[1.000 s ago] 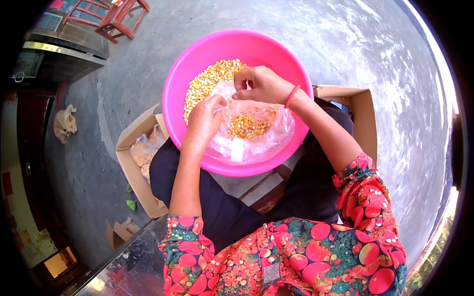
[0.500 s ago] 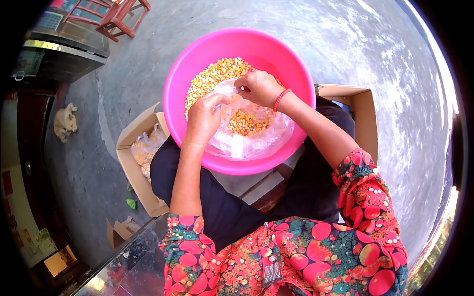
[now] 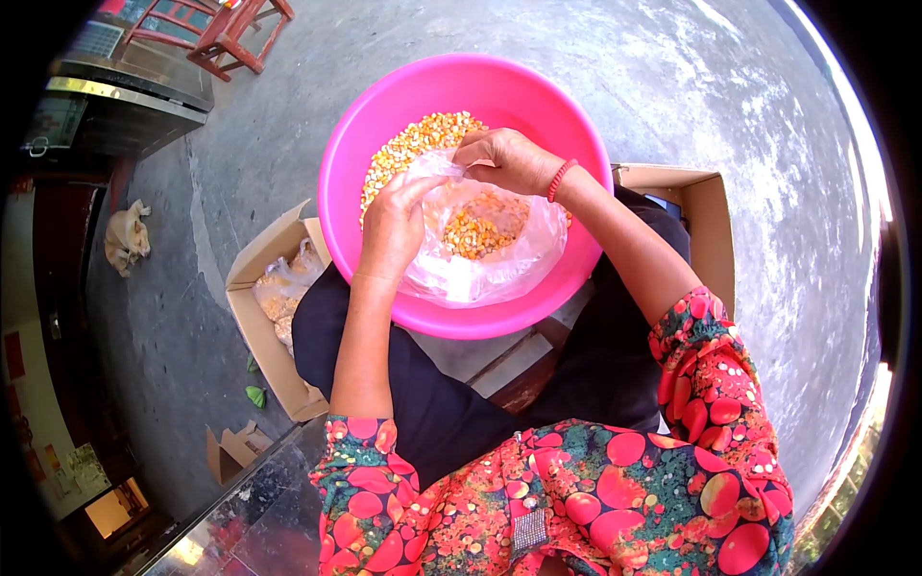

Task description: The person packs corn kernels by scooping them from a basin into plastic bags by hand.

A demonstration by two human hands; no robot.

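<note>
A clear plastic bag [image 3: 455, 278] with corn kernels [image 3: 473, 236] inside rests in a pink basin [image 3: 336, 173] at my lap. My left hand [image 3: 392, 223] pinches the bag's rim on its left side. Across from it, my right hand [image 3: 509, 161], with a red beaded band at the wrist, grips the far part of the rim with bent fingers. The bag's mouth faces up, and the kernels in it show through. Loose corn kernels [image 3: 408, 144] lie in the basin beyond the bag, partly hidden by my hands.
On my left is a cardboard box [image 3: 259, 240] holding bagged pale yellow grain [image 3: 280, 305]; another cardboard box [image 3: 715, 216] stands on my right. A dog [image 3: 127, 237] lies on the concrete floor at far left. A red wooden stool [image 3: 230, 38] stands at the back left.
My right hand has shifted slightly to the right and turned, still on the bag's rim. The bag's mouth has changed shape a little. My left hand has barely moved.
</note>
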